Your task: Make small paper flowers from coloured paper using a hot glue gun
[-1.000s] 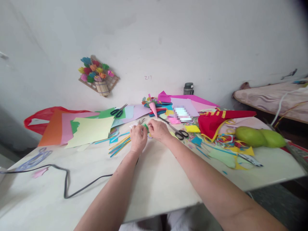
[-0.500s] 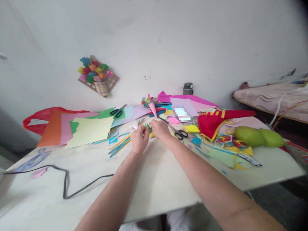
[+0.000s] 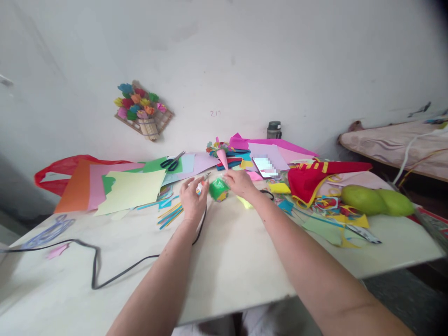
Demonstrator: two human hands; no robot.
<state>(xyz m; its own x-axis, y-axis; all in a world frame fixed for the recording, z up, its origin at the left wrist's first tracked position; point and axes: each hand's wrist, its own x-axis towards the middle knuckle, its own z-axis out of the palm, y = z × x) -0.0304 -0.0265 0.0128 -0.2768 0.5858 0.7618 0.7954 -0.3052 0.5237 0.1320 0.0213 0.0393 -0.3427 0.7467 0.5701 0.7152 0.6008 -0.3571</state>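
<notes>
Between my hands is a small shiny green plastic packet (image 3: pixel 217 188), with yellow at its lower edge. My right hand (image 3: pixel 242 185) has its fingertips pinched at the packet's upper right edge; the exact contact is too small to make out clearly. To the left, my left hand (image 3: pixel 193 197) is held apart from the packet, its thumb and fingers spread. A small white and orange item shows behind its fingers, too little of it to name. Under my right wrist lies a yellow piece (image 3: pixel 244 202), and a black scissor handle (image 3: pixel 268 194) is partly hidden by the wrist.
Paper strips (image 3: pixel 171 215) lie left of my left hand, near a black cable (image 3: pixel 115 278). Coloured sheets (image 3: pixel 131 191) and scissors (image 3: pixel 172 162) are at the back left. A phone (image 3: pixel 265 167), red cloth (image 3: pixel 304 184) and green fruits (image 3: pixel 364 198) lie to the right.
My left hand has moved left, off the green packet, and its fingers have spread. My right hand has shifted slightly right. More of the packet shows now.
</notes>
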